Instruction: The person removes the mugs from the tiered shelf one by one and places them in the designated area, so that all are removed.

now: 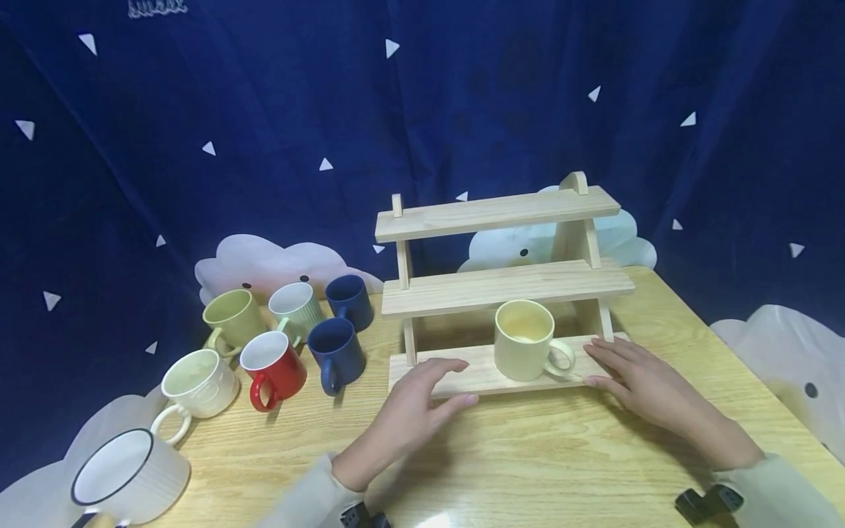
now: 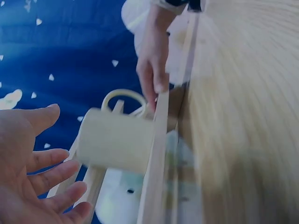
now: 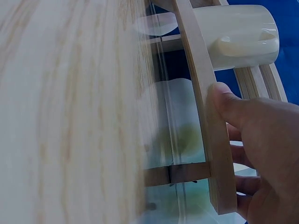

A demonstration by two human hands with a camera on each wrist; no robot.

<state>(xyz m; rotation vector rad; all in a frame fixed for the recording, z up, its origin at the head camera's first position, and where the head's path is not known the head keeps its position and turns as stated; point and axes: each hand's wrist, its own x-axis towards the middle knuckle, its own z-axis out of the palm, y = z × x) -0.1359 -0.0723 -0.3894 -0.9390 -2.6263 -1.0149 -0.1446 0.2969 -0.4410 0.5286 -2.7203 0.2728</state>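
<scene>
Mug [image 1: 524, 341], pale yellow and empty, on rack [image 1: 502, 282]; left hand [image 1: 412, 407] spread, right hand [image 1: 634, 381] flat, holding nothing.

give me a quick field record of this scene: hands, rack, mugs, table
left hand: left hand, fingers straight, hovering at the front edge of the bottom shelf, holding nothing
right hand: right hand, thumb on the front edge at the shelf's right end
rack: three-tier pale wooden rack, upper two shelves bare
mug on rack: pale yellow ceramic mug, upright on the bottom shelf, handle to the right
other mugs: seven mugs grouped left of the rack, among them a red mug
surface: light wooden table
</scene>
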